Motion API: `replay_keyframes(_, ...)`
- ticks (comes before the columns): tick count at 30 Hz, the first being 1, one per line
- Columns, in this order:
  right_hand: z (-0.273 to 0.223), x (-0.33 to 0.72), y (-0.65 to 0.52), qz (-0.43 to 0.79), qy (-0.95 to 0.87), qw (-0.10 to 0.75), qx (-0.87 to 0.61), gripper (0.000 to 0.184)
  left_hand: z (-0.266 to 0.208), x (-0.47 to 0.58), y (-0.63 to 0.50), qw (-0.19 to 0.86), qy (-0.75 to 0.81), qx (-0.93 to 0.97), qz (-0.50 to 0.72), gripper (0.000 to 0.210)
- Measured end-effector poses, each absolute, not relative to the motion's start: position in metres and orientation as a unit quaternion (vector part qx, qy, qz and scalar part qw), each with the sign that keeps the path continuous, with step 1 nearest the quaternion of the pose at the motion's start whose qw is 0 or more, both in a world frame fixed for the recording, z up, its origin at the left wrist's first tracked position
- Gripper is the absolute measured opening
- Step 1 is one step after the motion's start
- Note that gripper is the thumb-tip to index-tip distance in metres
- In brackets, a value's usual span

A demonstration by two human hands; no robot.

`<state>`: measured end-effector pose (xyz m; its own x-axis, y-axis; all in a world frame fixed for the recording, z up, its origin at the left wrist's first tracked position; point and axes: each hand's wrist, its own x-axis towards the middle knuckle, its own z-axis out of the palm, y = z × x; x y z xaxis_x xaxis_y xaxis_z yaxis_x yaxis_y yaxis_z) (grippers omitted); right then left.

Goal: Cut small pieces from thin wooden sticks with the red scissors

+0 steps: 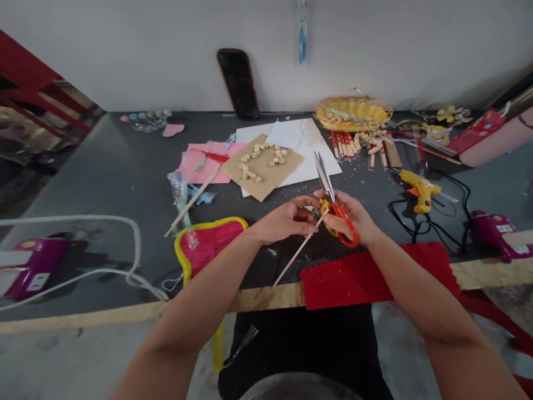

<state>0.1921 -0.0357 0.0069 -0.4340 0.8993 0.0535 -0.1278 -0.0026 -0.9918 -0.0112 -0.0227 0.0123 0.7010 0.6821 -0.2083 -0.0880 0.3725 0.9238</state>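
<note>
Scissors (330,194) in right hand (356,215), label (426,184) on yellow glue gun (423,201) illegible

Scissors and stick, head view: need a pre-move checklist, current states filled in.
1. Scissors in the right hand: ok, blades pointing away from the body.
2. Thin pale stick in grip: ok, at the fingertips of the left hand.
3. Stick between the blades: not ok, its upper end is down by the handles.
4. Cream pieces clear of both hands: ok, on the brown paper square.
5. Yellow glue gun apart from the hands: ok, lying to the right.
6. Glue gun cold: cannot tell.
</note>
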Motion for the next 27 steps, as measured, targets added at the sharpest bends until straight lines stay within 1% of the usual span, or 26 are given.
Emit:
replay_keyframes(4, 0.006, 0.192, -0.033, 0.601, -0.56, 0.443, -0.358, 0.043, 0.017, -0.013, -0.023, 0.786, 0.308, 0.441, 0.305, 0.039)
replay_keyframes(7, 0.007, 0.195, -0.029, 0.563, -0.566, 0.461, -0.388, 0.046, 0.022, -0.018, -0.019, 0.779, 0.296, 0.373, 0.408, 0.029)
replay_keyframes(10, 0.007, 0.197, -0.027, 0.533, -0.575, 0.472, -0.403, 0.045, 0.026, -0.025, -0.013, 0.754, 0.293, 0.317, 0.495, 0.019)
replay_keyframes(12, 0.005, 0.198, -0.026, 0.516, -0.578, 0.481, -0.411, 0.044, 0.029, -0.029, -0.009, 0.738, 0.304, 0.299, 0.523, 0.016)
replay_keyframes(15, 0.0, 0.199, -0.024, 0.483, -0.584, 0.489, -0.432, 0.045, 0.036, -0.035, -0.006, 0.697, 0.343, 0.323, 0.541, 0.014)
replay_keyframes(18, -0.004, 0.2, -0.022, 0.448, -0.603, 0.485, -0.448, 0.046, 0.046, -0.042, -0.001, 0.617, 0.413, 0.401, 0.537, 0.014)
replay_keyframes(19, -0.004, 0.2, -0.022, 0.436, -0.611, 0.482, -0.452, 0.047, 0.049, -0.045, 0.001, 0.575, 0.44, 0.44, 0.531, 0.016)
replay_keyframes(21, -0.005, 0.201, -0.022, 0.411, -0.628, 0.47, -0.464, 0.048, 0.052, -0.051, 0.006, 0.453, 0.502, 0.53, 0.511, 0.02)
replay_keyframes(22, -0.005, 0.202, -0.022, 0.399, -0.638, 0.46, -0.471, 0.048, 0.052, -0.054, 0.008, 0.394, 0.54, 0.569, 0.479, 0.021)
replay_keyframes(23, -0.005, 0.202, -0.023, 0.386, -0.649, 0.449, -0.478, 0.048, 0.052, -0.058, 0.01, 0.357, 0.57, 0.6, 0.433, 0.022)
replay_keyframes(25, -0.005, 0.203, -0.023, 0.364, -0.668, 0.43, -0.486, 0.048, 0.05, -0.066, 0.015, 0.312, 0.59, 0.654, 0.356, 0.022)
replay_keyframes(27, -0.006, 0.203, -0.024, 0.352, -0.68, 0.422, -0.485, 0.047, 0.048, -0.081, 0.022, 0.206, 0.619, 0.69, 0.314, 0.021)
